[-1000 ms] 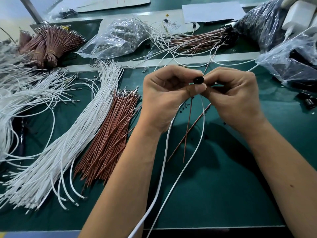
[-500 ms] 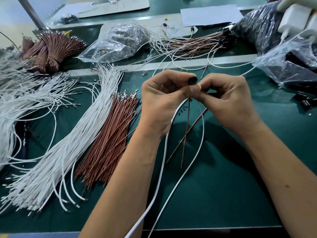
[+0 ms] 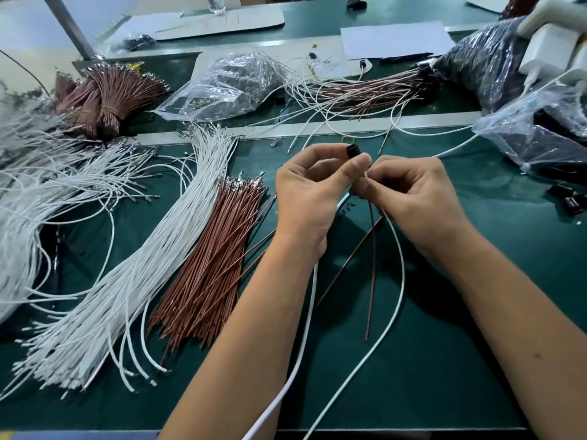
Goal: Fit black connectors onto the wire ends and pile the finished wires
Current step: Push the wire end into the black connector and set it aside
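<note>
My left hand (image 3: 309,198) pinches a small black connector (image 3: 353,151) between thumb and forefinger, above the green mat. My right hand (image 3: 413,198) pinches wire ends just below that connector. From the two hands hang a brown wire (image 3: 372,268) and a thin white wire (image 3: 401,281), down to the mat. A second brown wire (image 3: 346,265) slants under them. A pile of wires with black connectors fitted (image 3: 365,90) lies at the back, beyond the metal strip.
Loose white wires (image 3: 152,258) and brown wires (image 3: 216,258) lie left of my arms. Tied brown bundles (image 3: 104,96) sit far left. Clear bags (image 3: 228,84) and bags of black parts (image 3: 540,134) stand behind and right. A thick white cable (image 3: 305,328) runs under my left forearm.
Both hands have shifted slightly away from me. My right hand has slipped lower along the wires, so the black connector now stands clear at my left thumb tip.
</note>
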A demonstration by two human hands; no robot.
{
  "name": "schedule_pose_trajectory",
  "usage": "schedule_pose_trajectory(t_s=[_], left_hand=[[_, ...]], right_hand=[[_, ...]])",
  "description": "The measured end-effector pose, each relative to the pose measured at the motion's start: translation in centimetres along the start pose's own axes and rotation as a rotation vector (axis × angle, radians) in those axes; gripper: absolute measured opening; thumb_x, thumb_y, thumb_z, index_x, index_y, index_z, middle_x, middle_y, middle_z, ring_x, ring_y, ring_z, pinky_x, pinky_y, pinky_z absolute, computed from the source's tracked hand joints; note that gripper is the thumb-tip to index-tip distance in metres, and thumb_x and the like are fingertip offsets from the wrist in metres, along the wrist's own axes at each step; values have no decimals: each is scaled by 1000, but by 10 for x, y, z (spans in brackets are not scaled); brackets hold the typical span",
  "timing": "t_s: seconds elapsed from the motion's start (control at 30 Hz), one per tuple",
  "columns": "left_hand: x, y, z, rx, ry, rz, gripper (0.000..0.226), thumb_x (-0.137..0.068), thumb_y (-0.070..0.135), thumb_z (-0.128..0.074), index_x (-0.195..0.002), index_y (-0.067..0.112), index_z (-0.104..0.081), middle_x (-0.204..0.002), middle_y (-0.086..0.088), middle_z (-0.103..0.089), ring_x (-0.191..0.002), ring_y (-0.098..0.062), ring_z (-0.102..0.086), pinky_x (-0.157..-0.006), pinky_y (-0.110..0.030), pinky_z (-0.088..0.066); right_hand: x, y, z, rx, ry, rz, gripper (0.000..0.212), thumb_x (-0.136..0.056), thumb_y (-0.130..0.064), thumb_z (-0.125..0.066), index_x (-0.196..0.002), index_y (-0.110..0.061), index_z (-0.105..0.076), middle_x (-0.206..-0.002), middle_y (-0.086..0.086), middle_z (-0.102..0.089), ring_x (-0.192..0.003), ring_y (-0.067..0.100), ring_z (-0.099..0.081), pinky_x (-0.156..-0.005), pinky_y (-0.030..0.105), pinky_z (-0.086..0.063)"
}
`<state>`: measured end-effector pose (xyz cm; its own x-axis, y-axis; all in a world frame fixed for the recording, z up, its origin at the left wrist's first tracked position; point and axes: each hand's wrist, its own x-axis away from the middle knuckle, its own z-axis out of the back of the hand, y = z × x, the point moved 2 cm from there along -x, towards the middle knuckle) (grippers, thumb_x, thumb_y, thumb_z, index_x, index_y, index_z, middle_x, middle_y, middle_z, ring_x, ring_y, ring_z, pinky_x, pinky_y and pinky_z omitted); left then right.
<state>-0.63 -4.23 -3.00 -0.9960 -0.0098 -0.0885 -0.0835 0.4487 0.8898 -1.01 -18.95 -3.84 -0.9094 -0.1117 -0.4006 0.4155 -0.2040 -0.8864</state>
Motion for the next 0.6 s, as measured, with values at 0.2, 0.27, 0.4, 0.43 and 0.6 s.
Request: schedule_pose_trajectory(t_s=[0.2,0.27,0.4,0.43,0.6], left_hand=[[-1,-3,2,-19,77,-27,17,-77,-10,-79,-91,-5,-70,-74,-10,-73,-62,-17,-67,-62,-27,-56],[0,-4,2,-46,91,-25,17,-77,-9,-80,-90,-4,-70,-75,-9,-73,-64,-15,-67,-63,-26,-56],[-5,0,10,-46,202,-13,14,-83,-3,-78,-91,2,-68,-76,-10,-73,-64,-18,-68,-67,-32,-59],[-7,2,15,-30,258,-20,13,-85,2,-77,-92,5,-67,-77,-9,-73,-65,-18,-69,-70,-35,-59],[-14,5,30,-88,469,-91,16,-91,16,-75,-97,7,-63,-78,-7,-73,-61,-17,-69,-68,-31,-58]], right_hand=[[2,0,-5,44,-18,-87,24,-89,-14,-79,-70,-3,-70,-61,17,-55,-59,14,-43,-56,31,-33],[3,1,-6,81,-11,-108,22,-88,-15,-80,-71,-6,-72,-64,23,-59,-59,15,-44,-56,34,-34],[-3,0,-13,130,-66,-175,15,-88,-24,-81,-78,-14,-78,-68,15,-70,-60,9,-52,-57,29,-41],[-6,0,-13,145,-74,-182,15,-89,-28,-81,-80,-16,-79,-65,5,-71,-58,6,-54,-57,25,-43],[-42,-1,-14,541,100,-57,7,-91,-17,-74,-91,-16,-81,-81,-3,-76,-64,-1,-61,-72,13,-51]])
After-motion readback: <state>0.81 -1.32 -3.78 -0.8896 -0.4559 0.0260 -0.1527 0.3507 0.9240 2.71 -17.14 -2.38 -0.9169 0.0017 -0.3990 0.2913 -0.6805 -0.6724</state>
